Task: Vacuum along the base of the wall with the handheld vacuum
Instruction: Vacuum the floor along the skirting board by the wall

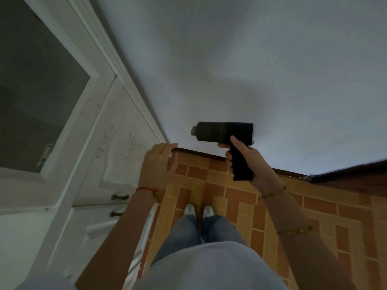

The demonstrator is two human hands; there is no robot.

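Right hand [249,164] gripping black handheld vacuum [225,132] by its handle, raised before white wall [251,59], left hand [158,164] empty, fingers loosely curled

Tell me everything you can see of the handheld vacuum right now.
The handheld vacuum is matte black and pistol-shaped: a level cylindrical body with a small stub nozzle pointing toward the door side, and a straight grip slanting down. The right hand holds the grip, thumb up near the body. It is held in the air before the white wall, well above the dark baseboard.

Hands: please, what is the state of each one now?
Left hand: open, fingers loosely curled, holding nothing.
Right hand: grips the handle of the handheld vacuum.
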